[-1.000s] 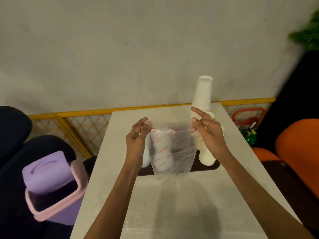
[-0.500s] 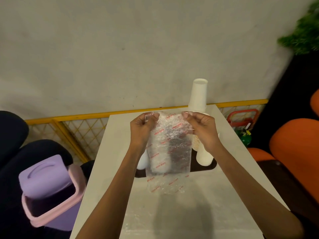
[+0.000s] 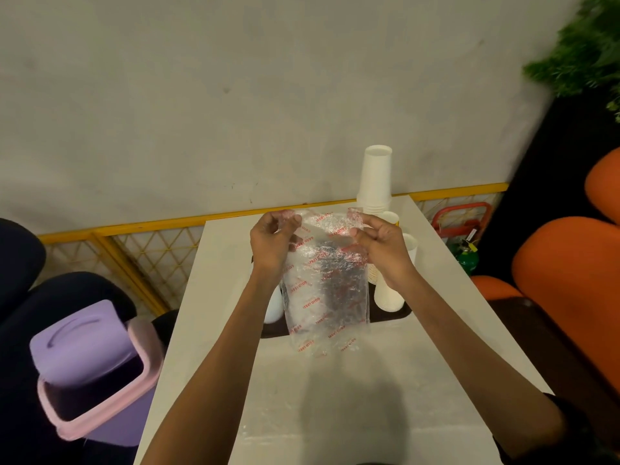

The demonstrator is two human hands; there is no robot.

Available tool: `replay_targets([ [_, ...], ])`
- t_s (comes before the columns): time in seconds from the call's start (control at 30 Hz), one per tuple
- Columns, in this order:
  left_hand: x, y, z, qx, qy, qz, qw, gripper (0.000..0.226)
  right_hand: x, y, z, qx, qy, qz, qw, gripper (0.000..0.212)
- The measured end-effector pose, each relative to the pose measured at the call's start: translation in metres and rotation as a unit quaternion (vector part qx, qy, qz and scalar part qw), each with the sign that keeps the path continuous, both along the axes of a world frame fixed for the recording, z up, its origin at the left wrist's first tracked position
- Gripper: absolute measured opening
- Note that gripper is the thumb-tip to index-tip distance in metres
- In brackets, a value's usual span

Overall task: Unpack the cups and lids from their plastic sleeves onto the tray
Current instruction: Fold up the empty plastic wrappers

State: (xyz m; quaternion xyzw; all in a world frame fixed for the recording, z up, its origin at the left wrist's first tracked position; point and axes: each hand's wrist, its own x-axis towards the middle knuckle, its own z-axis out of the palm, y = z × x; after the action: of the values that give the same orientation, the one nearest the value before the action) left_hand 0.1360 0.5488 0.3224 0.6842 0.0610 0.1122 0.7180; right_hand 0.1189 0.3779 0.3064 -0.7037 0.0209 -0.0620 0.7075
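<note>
Head view, left hand and right hand pinching plastic sleeve top

The clear, crinkly plastic sleeve with red lettering is held up by its top corners, hanging flat and pretty much empty-looking over the dark tray. A short stack of white paper cups is parked upside down on the tray's right end. A taller stack is seen just behind it, and one more white cup is set at the left end.

Pinched in the fingers, the plastic sleeve looks clear, glossy, crinkled; beyond them stand matt paper cups.
</note>
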Motion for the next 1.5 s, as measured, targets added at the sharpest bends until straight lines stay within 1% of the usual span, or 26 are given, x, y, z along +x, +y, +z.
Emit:
replay_targets([
  [0.07,-0.004,0.004,-0.006,-0.024,0.035,-0.049,0.998,0.027,0.003,-0.004,-0.002,0.011,0.009,-0.015,1.000,0.036],
  [0.13,-0.013,0.009,-0.018,0.008,0.080,-0.115,0.990,0.041,0.002,-0.006,-0.001,0.038,0.012,-0.022,0.999,0.030],
  [0.17,-0.018,0.011,-0.027,0.028,0.097,-0.145,0.984,0.041,0.001,-0.008,-0.001,0.049,0.012,-0.024,0.998,0.029],
  [0.23,-0.028,0.011,-0.045,0.039,0.117,-0.176,0.977,0.025,-0.003,-0.010,-0.001,0.073,0.021,-0.028,0.997,0.029],
  [0.3,-0.032,0.011,-0.056,0.033,0.113,-0.158,0.980,0.008,-0.003,-0.012,-0.006,0.097,0.057,-0.023,0.993,0.037],
  [0.37,-0.034,0.009,-0.060,0.018,0.111,-0.125,0.986,0.007,-0.009,-0.014,-0.011,0.112,0.110,0.016,0.987,0.051],
  [0.4,-0.035,0.008,-0.060,0.012,0.111,-0.110,0.988,0.009,-0.013,-0.014,-0.013,0.107,0.129,0.049,0.985,0.054],
  [0.47,-0.037,0.007,-0.060,0.009,0.112,-0.095,0.989,0.009,-0.020,-0.013,-0.022,0.077,0.150,0.106,0.980,0.047],
  [0.5,-0.039,0.007,-0.059,0.014,0.114,-0.097,0.989,0.008,-0.023,-0.013,-0.025,0.062,0.158,0.118,0.978,0.043],
  [0.6,-0.044,0.005,-0.056,0.022,0.121,-0.117,0.985,0.005,-0.026,-0.017,-0.033,0.021,0.170,0.100,0.980,0.039],
  [0.67,-0.045,0.007,-0.055,0.024,0.120,-0.126,0.984,0.003,-0.029,-0.018,-0.033,0.013,0.171,0.105,0.980,0.033],
  [0.73,-0.044,0.009,-0.053,0.024,0.110,-0.130,0.985,0.005,-0.030,-0.019,-0.032,0.026,0.170,0.116,0.978,0.025],
  [0.9,-0.047,0.012,-0.047,0.001,0.075,-0.148,0.986,0.003,-0.029,-0.022,-0.035,0.098,0.178,0.180,0.962,0.026],
  [0.97,-0.048,0.014,-0.048,-0.005,0.071,-0.170,0.983,0.008,-0.030,-0.022,-0.038,0.122,0.181,0.172,0.961,0.025],
  [1.07,-0.048,0.019,-0.052,-0.004,0.084,-0.204,0.975,0.013,-0.030,-0.021,-0.039,0.133,0.185,0.161,0.960,0.025],
  [1.13,-0.045,0.021,-0.055,-0.002,0.103,-0.213,0.972,0.015,-0.029,-0.022,-0.041,0.118,0.186,0.156,0.963,0.025],
  [1.23,-0.040,0.022,-0.059,0.004,0.114,-0.205,0.972,0.025,-0.030,-0.024,-0.038,0.098,0.180,0.164,0.965,0.022],
  [1.3,-0.038,0.020,-0.060,-0.011,0.117,-0.193,0.974,0.024,-0.030,-0.027,-0.038,0.131,0.177,0.155,0.963,0.022],
  [1.37,-0.039,0.018,-0.062,-0.028,0.109,-0.187,0.976,0.022,-0.032,-0.027,-0.038,0.168,0.178,0.121,0.962,0.023],
  [1.4,-0.039,0.018,-0.064,-0.035,0.101,-0.190,0.976,0.026,-0.033,-0.026,-0.038,0.181,0.179,0.103,0.962,0.023],
  [1.5,-0.037,0.020,-0.068,-0.055,0.092,-0.196,0.975,0.050,-0.037,-0.022,-0.045,0.224,0.200,0.084,0.950,0.014],
])
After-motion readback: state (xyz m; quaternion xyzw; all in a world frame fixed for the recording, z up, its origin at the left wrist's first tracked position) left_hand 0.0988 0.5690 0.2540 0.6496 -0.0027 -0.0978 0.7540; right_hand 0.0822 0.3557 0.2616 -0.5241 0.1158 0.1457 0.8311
